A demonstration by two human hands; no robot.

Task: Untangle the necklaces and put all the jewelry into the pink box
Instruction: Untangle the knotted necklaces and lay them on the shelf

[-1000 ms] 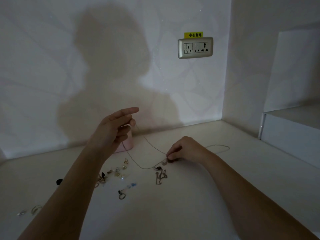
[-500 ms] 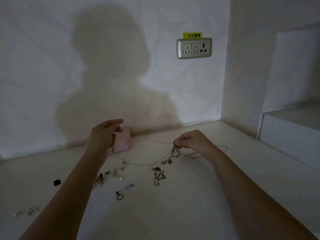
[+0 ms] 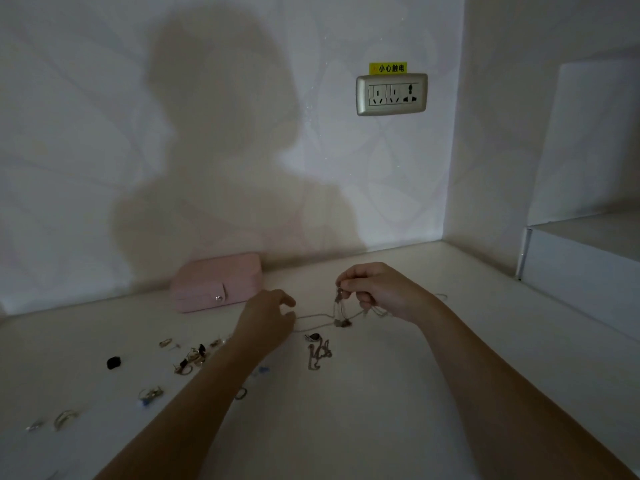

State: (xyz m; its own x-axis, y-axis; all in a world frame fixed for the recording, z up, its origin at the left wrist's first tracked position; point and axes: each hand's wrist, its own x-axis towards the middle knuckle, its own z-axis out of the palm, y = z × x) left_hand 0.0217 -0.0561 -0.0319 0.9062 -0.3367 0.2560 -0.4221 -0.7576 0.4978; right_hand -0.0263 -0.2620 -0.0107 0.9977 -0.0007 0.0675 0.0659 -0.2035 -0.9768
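A closed pink box [image 3: 216, 282] stands against the back wall. My right hand [image 3: 377, 292] pinches a tangle of thin necklaces [image 3: 339, 306] that hangs from its fingertips down to the white table [image 3: 363, 410]. From the tangle a chain loop [image 3: 313, 318] runs left along the table into the curled fingers of my left hand [image 3: 268, 318], which is low by the table in front of the box. A dark pendant [image 3: 314, 337] and a short chain [image 3: 318, 355] lie just in front of the tangle.
Loose rings and earrings [image 3: 192, 358] are scattered on the table's left, with a black piece [image 3: 113, 362] and more rings [image 3: 65, 418] nearer the left edge. A wall socket [image 3: 391, 94] sits above. A raised white ledge [image 3: 581, 271] bounds the right side.
My left hand came down from in front of the pink box to the table, bringing the chain down flat. My right hand rose slightly, lifting the tangle. The box is now uncovered.
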